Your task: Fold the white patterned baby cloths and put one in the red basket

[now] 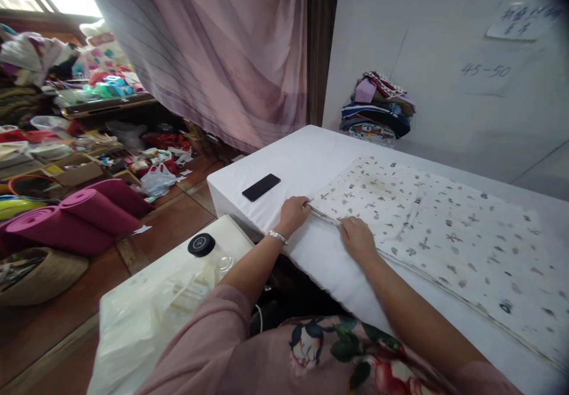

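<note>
A white cloth with small grey and dark prints (427,229) lies folded in layers across the white-covered table (306,152). My left hand (293,214) pinches its near left corner, with a silver bracelet on the wrist. Close by on the same edge, my right hand (358,238) grips the stacked layers between thumb and fingers. Between both hands the cloth's edge is slightly raised. The rest of it spreads flat to the right, partly behind my right forearm. A black phone (261,187) rests on the table beyond my left hand.
To the left stands a low white surface (133,288) bearing a round black object (201,244) and clear plastic. Folded clothes (377,108) are piled by the wall. Rolled pink mats (80,217) and boxes crowd the floor. A pink curtain (222,39) hangs behind the table.
</note>
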Tool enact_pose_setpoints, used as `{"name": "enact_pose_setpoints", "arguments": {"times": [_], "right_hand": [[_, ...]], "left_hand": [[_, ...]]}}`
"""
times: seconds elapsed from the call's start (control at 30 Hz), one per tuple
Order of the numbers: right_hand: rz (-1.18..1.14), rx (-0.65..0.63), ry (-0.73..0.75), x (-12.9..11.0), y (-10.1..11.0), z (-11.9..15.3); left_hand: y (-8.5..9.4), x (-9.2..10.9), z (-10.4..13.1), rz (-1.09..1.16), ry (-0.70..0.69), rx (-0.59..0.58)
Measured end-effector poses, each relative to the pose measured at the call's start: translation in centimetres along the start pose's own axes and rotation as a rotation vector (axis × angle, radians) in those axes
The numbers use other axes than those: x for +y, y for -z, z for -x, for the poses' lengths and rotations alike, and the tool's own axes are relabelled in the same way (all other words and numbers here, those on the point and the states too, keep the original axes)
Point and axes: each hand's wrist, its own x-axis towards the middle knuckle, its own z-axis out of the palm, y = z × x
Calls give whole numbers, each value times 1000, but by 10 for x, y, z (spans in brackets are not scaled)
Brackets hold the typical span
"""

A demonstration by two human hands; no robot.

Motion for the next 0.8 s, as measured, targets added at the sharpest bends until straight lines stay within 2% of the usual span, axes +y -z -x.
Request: {"name": "enact_pose_setpoints", "arguments": {"times": [0.13,0.4,0.6,0.67,0.8], "right_hand": [[-4,-13,14,0,1,-1],[21,-51,-4,-2,4,-2],[33,-41,7,-1,2,-1],[35,-37,3,-2,2,-1],[31,-41,-12,-2,2,-1]], "left_hand": [[-1,-5,1,-138,-98,-68],[-7,-11,2,-220,-466,43],[-2,-15,-4,-313,-675,-31],[0,-16,-5,-320,-726,-64],[1,-17,-8,-261,-740,-114]]}}
